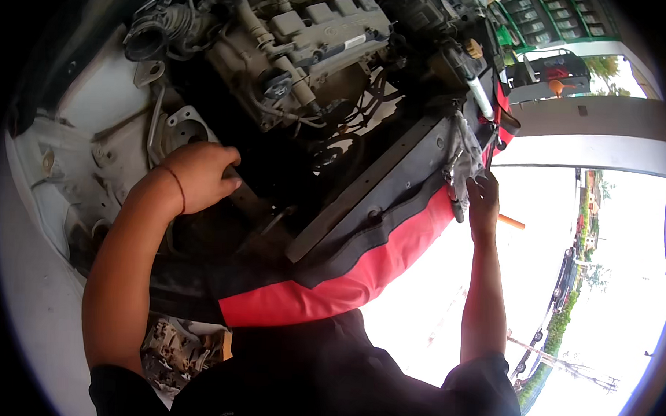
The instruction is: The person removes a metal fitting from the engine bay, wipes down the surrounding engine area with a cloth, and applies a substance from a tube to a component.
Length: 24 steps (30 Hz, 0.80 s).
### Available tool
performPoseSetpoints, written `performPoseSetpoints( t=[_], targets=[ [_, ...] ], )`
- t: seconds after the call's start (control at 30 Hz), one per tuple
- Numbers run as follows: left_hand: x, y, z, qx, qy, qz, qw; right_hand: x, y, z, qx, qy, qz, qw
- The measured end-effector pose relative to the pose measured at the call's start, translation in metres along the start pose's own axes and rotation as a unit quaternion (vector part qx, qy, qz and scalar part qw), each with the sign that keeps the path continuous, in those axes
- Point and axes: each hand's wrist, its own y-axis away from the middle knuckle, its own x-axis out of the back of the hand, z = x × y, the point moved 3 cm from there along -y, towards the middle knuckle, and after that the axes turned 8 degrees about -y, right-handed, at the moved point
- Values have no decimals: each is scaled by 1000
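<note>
My left hand [200, 178] is at the left side of the engine bay, its fingers curled beside a metal mount bracket [188, 126]. Whatever lies under those fingers is hidden. A thin dark cord circles that wrist. Out at the right, my right hand [483, 202] has its fingers apart at the lower end of a crumpled clear plastic bag [463, 150] with metal tools about it. The bag lies on the front of the car, above a red and black fender cover [345, 278]. I cannot make out whether those fingers grip anything.
The engine [324, 43] fills the far middle, with a dark air hose [148, 40] at its left. A metal crossmember [370, 187] spans the front of the bay. An orange handle [511, 221] shows beyond my right wrist. Greasy metal parts [181, 349] lie below my left arm.
</note>
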Motion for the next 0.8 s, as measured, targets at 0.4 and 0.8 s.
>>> performPoseSetpoints(
  t=[0.4, 0.8],
  targets=[
    [20, 25, 12, 89, 110, 194, 971, -15, 38, -53, 328, 133, 37, 935],
    [-31, 125, 183, 183, 177, 302, 919, 8, -10, -20, 332, 46, -25, 942]
  ],
)
